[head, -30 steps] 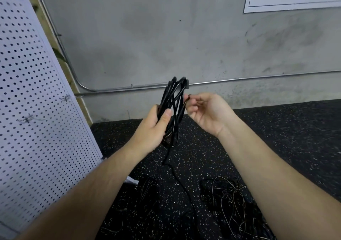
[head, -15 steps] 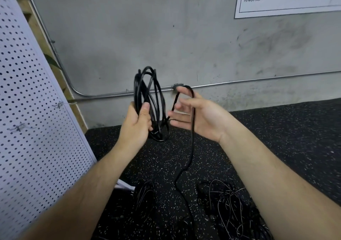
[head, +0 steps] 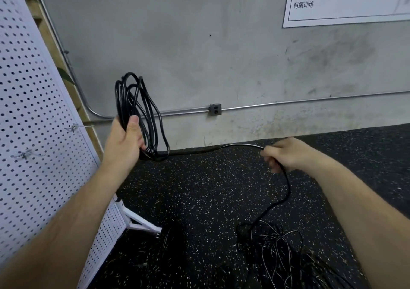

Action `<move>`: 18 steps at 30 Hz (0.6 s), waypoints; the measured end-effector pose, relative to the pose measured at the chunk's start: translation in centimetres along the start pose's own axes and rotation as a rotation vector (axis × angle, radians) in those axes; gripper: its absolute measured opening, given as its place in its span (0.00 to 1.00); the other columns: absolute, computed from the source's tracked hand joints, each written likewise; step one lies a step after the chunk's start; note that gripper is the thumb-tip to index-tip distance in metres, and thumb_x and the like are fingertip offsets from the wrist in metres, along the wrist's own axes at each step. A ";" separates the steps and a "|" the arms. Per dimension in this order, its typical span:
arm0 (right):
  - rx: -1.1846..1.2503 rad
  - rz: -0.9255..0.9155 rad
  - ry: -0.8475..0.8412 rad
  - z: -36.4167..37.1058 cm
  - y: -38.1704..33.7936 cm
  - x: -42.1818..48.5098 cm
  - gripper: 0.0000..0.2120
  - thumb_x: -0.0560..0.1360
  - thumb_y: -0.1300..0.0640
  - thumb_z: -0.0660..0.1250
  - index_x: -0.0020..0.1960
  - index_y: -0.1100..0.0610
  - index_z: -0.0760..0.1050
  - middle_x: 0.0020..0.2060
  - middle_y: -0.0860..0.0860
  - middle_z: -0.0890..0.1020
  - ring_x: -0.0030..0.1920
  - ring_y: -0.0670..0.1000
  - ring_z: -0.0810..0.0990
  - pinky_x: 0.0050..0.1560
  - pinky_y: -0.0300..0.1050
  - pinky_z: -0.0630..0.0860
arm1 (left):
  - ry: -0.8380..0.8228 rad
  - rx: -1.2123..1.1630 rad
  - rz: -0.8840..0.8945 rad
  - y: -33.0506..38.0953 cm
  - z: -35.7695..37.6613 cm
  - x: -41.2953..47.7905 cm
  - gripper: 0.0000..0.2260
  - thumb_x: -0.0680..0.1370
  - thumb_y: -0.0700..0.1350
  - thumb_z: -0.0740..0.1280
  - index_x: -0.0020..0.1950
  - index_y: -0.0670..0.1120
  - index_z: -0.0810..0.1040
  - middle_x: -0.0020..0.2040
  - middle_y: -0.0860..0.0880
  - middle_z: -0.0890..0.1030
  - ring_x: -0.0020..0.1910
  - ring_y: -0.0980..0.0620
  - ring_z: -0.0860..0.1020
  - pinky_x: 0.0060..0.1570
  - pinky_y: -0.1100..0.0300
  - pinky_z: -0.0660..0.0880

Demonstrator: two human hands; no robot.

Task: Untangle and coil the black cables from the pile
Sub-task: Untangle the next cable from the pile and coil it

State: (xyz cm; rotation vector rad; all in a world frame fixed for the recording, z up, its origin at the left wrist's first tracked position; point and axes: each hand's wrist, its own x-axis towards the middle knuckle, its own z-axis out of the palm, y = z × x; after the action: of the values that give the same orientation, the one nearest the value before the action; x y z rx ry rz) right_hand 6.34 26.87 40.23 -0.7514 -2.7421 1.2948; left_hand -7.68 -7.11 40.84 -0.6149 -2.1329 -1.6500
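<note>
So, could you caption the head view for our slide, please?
Left hand holds the cable coil; right hand grips its tail from the pile.

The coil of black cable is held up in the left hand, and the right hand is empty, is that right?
Not quite. In the head view the right hand is not empty: its grip is closed round a loose stretch of the same cable, running from the coil to the pile. The coil is indeed held up in the left hand.

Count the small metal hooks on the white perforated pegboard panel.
2. One small metal hook sits near the white perforated pegboard panel's right edge; the other is lower and farther left. More may be out of frame.
</note>
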 end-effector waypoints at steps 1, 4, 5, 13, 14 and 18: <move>-0.008 0.021 -0.019 0.0 0.2 -0.3 0.17 0.79 0.45 0.69 0.49 0.60 0.83 0.36 0.52 0.87 0.38 0.53 0.87 0.48 0.52 0.82 | -0.010 0.007 -0.011 -0.2 0.0 -0.1 0.15 0.86 0.52 0.55 0.60 0.40 0.69 0.32 0.53 0.66 0.28 0.60 0.69 0.34 0.61 0.74; 0.184 0.019 -0.134 0.4 -0.6 -1.1 0.17 0.81 0.46 0.66 0.55 0.61 0.79 0.43 0.54 0.88 0.43 0.56 0.88 0.46 0.51 0.83 | -0.118 0.094 -0.025 -0.3 0.7 -0.9 0.14 0.86 0.53 0.55 0.62 0.44 0.70 0.33 0.52 0.68 0.28 0.61 0.70 0.34 0.63 0.73; 0.311 -0.004 -0.157 0.4 -1.3 -1.2 0.16 0.82 0.48 0.65 0.57 0.62 0.79 0.45 0.55 0.88 0.45 0.56 0.88 0.46 0.52 0.83 | -0.156 0.114 -0.028 -0.3 1.2 -1.4 0.12 0.86 0.53 0.55 0.61 0.47 0.70 0.34 0.53 0.69 0.28 0.62 0.70 0.35 0.63 0.73; 0.975 -0.185 -0.388 2.4 -7.9 -2.4 0.07 0.81 0.68 0.62 0.58 0.63 0.75 0.45 0.54 0.85 0.45 0.53 0.87 0.43 0.46 0.84 | -0.343 0.083 -0.085 0.5 5.7 -4.5 0.09 0.85 0.57 0.56 0.59 0.57 0.72 0.33 0.57 0.71 0.32 0.60 0.73 0.42 0.53 0.78; 1.031 -0.204 -0.380 3.1 -8.4 -2.4 0.06 0.81 0.69 0.63 0.56 0.63 0.76 0.45 0.55 0.85 0.44 0.53 0.87 0.44 0.48 0.85 | -0.367 0.071 -0.091 0.5 6.2 -5.0 0.11 0.84 0.59 0.56 0.59 0.57 0.73 0.33 0.57 0.72 0.32 0.60 0.74 0.43 0.53 0.79; 1.076 -0.296 -0.270 5.6 -9.9 -2.5 0.06 0.79 0.69 0.67 0.45 0.61 0.74 0.43 0.57 0.84 0.41 0.52 0.85 0.39 0.47 0.85 | -0.441 -0.104 -0.168 1.2 8.0 -6.4 0.20 0.78 0.70 0.56 0.55 0.56 0.74 0.32 0.58 0.75 0.32 0.60 0.75 0.41 0.57 0.76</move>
State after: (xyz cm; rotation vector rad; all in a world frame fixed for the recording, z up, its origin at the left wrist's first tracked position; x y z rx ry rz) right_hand 3.19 16.36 44.24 -0.0655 -1.6825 2.4714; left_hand -1.87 0.20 36.37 -0.9265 -2.4709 -1.8624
